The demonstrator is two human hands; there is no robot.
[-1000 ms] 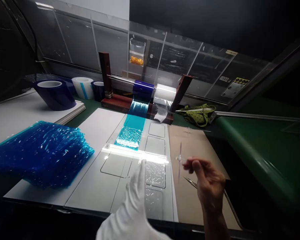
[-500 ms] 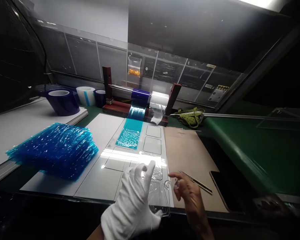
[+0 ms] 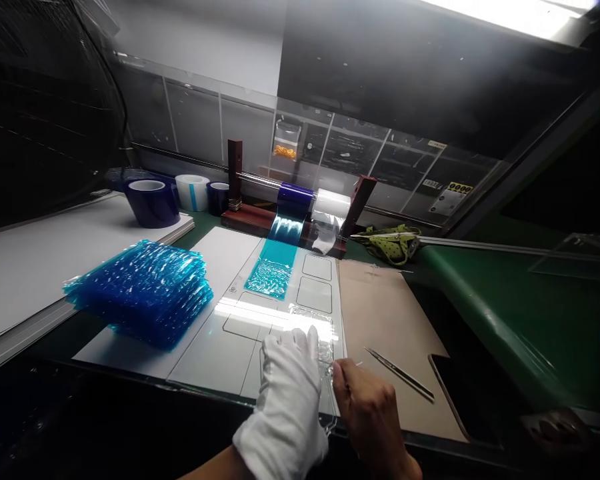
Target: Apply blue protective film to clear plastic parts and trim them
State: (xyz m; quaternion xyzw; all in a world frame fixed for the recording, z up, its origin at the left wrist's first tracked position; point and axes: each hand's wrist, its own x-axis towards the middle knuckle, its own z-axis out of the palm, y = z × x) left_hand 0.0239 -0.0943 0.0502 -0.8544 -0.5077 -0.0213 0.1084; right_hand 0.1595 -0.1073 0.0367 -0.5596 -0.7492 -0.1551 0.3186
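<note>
"How far along is it?"
"Blue sheets (image 3: 140,293) are stacked; a blue strip (image 3: 275,263) stays attached to its roll (image 3: 296,193). Clear plastic (image 3: 327,349) lies on the board (image 3: 215,363) between left hand (image 3: 291,393) and right hand (image 3: 369,407), seemingly unfinished. Gloved fingers lie together, bare ones curl; what either grips, I can't tell."
"What differs?"
"The hands sit closer than before."

Bright overhead light (image 3: 525,17), grey panelled backdrop (image 3: 195,120), dark green tabletop (image 3: 203,227)
</note>
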